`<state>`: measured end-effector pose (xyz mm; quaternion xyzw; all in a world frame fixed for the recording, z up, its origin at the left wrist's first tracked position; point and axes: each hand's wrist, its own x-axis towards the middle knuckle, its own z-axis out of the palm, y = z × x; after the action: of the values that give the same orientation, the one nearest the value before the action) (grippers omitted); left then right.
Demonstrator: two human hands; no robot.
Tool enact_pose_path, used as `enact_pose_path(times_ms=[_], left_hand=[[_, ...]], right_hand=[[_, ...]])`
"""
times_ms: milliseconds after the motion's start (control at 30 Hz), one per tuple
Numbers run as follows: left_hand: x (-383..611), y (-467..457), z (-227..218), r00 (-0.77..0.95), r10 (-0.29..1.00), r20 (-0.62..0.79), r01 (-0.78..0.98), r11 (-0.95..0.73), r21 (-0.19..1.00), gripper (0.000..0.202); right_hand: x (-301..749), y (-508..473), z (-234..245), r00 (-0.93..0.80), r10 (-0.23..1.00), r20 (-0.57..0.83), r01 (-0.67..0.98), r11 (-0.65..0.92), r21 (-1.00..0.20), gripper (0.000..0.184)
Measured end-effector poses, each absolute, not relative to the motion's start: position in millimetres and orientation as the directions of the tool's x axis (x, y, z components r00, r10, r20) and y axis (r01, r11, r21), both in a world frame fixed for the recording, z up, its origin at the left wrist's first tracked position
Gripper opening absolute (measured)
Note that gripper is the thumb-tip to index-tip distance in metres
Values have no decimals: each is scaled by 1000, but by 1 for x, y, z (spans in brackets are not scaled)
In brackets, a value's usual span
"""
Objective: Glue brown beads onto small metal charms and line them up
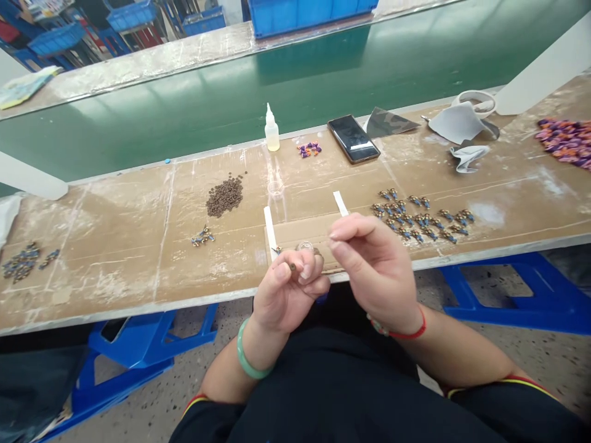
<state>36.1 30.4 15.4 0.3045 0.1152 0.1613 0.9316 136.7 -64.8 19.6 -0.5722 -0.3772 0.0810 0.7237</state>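
Note:
My left hand (292,284) is closed, pinching a small brown round piece (292,266) between thumb and forefinger. Just beyond its fingertips a bit of a blue-and-gold piece (277,250) shows, partly hidden. To the right, my right hand (376,264) is raised with thumb and forefinger pressed together; anything between them is too small to make out. Beneath both hands lies a flat cardboard piece (307,231) with white strips (269,226) at its sides. A pile of small brown discs (225,195) and a few blue-and-gold pieces (203,236) lie to the left.
Many blue-and-gold pieces (420,218) spread at right, another group (22,261) far left. Behind stand a dropper bottle (272,135), small purple-orange pieces (309,149) and a phone (353,139). A tape roll (480,98) and crumpled sheets (464,126) sit back right. Blue stools (143,338) stand below.

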Motion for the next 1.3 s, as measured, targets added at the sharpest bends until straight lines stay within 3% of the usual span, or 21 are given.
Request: enact_pose_path(times_ms=[133, 233, 433, 833, 1000, 1167, 1300], left_hand=[[29, 45, 5, 915, 398, -67, -292, 768, 569, 32], [24, 57, -3, 901, 429, -64, -338, 786, 517, 23], [17, 77, -13, 871, 485, -80, -397, 790, 467, 16], [15, 91, -18, 856, 507, -100, -400, 772, 494, 20], [12, 92, -13, 857, 510, -73, -404, 754, 518, 17], [9, 84, -14, 862, 498, -94, -355, 725, 590, 18], [10, 71, -19, 866, 486, -121, -314, 715, 624, 22]], right_hand=[[197, -31, 13, 634, 618, 465, 534, 85, -841, 8], [235, 7, -7, 641, 677, 361, 533, -55, -844, 12], [251, 57, -41, 668, 688, 285, 507, -140, -851, 19], [249, 66, -20, 596, 648, 474, 668, -74, -740, 25], [236, 22, 17, 421, 643, 640, 804, 61, -591, 33], [212, -36, 32, 246, 844, 476, 816, 84, -572, 43], [203, -53, 21, 275, 870, 410, 806, 24, -592, 43]])
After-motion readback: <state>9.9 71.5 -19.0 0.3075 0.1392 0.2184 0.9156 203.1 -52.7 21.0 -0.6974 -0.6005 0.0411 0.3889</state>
